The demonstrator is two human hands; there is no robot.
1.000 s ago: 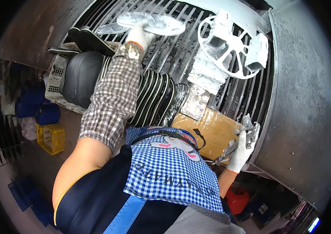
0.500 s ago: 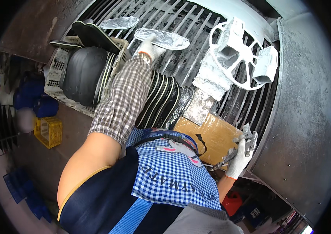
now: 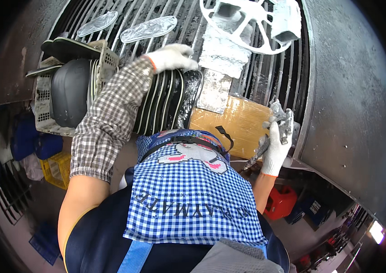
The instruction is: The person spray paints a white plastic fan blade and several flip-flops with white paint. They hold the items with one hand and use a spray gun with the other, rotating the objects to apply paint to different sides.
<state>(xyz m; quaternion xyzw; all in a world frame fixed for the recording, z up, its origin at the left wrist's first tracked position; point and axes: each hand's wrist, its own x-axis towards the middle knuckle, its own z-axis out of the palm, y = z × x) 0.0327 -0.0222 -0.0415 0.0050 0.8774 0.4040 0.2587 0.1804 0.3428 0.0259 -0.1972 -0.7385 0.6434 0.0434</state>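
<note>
My left hand, in a white glove, lies on top of a row of black shoe soles standing on edge below the metal grate. It holds nothing that I can see. Two silver-coated soles lie flat on the grate just beyond it. My right hand, also gloved, grips a grey spray gun at the right edge of a brown cardboard sheet, with its hose running down toward my apron.
A white wheel-shaped frame and paint-crusted silver patches lie on the grate. A grey basket with dark soles stands at the left. A curved metal wall closes the right side. On the floor are a yellow crate and a red stool.
My left hand let go of a silver sole on the grate and drew back onto the row of black soles. My right hand kept the spray gun in place.
</note>
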